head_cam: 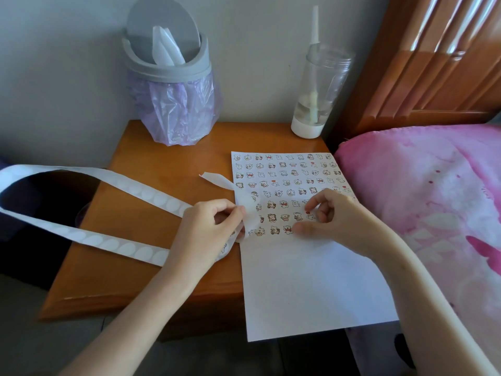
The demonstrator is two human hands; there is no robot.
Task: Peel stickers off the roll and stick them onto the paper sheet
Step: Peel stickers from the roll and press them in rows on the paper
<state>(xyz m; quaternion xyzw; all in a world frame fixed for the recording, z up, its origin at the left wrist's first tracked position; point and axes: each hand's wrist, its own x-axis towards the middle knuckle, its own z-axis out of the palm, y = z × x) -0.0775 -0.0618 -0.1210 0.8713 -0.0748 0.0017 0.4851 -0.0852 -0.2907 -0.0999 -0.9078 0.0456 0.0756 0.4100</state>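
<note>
Nightstand [141,280]: one paper sheet [311,289], one bin [168,69], one bottle [317,90]. Left hand [206,229] pinches backing strip [108,244]; right hand [333,215] pinches one sticker [311,216].

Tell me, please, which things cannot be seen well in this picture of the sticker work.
Head view:
- The sticker strip: its loop runs past the left edge and is cut off there.
- The right hand: whether it pinches a sticker or only touches one is too small to tell.
- The paper sheet: the right hand covers some sticker rows.
- The left hand hides the part of the strip that it grips.
</note>
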